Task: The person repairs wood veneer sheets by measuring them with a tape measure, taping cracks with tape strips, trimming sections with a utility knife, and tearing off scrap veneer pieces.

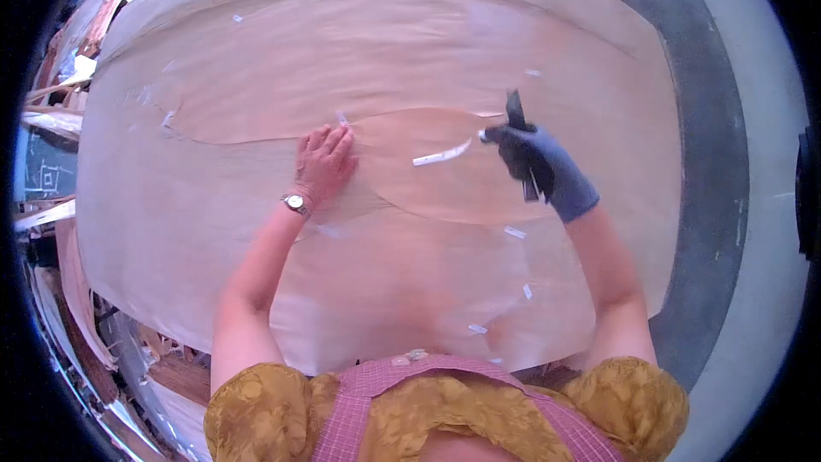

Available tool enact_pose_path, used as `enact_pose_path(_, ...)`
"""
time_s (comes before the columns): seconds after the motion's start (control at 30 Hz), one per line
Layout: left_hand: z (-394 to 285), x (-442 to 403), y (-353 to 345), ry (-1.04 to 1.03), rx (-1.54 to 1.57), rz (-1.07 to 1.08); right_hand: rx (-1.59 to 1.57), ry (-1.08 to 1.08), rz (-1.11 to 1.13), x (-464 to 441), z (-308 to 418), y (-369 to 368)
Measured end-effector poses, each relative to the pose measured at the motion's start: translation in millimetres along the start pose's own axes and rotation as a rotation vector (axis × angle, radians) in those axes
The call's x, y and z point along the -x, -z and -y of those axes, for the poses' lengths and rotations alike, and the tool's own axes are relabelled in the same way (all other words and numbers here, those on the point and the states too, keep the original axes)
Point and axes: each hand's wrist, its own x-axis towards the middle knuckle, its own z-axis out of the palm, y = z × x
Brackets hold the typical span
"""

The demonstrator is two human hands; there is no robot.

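My left hand point(327, 161), bare and with a watch at the wrist, lies flat on a large thin tan sheet point(428, 43) that looks like wood veneer. Its fingertips touch the sheet beside a short piece of white tape point(343, 119) on a curved seam. My right hand point(539, 162), in a grey glove, is closed around a dark tool point(514, 109) whose exact kind I cannot make out. From near its fingers a strip of white tape point(441, 156) extends leftward over a rounded, darker patch point(436, 180) in the sheet.
Several small tape pieces point(515, 232) are stuck on the sheet. Torn strips of thin wood point(77, 282) pile up along the left side. A dark grey band point(701, 145) borders the sheet on the right, with a paler surface point(770, 162) beyond it.
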Motion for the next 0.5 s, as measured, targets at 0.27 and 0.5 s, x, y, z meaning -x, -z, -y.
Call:
enact_pose_path(0.27, -16, -30, 38, 0.127, 0.061, 0.29, -0.116, 0.25, -0.232, -7, 44, 26)
enact_pose_path(0.5, -93, -75, -6, -0.015, 0.225, -0.013, -0.269, 0.136, -0.273, 19, -36, 46)
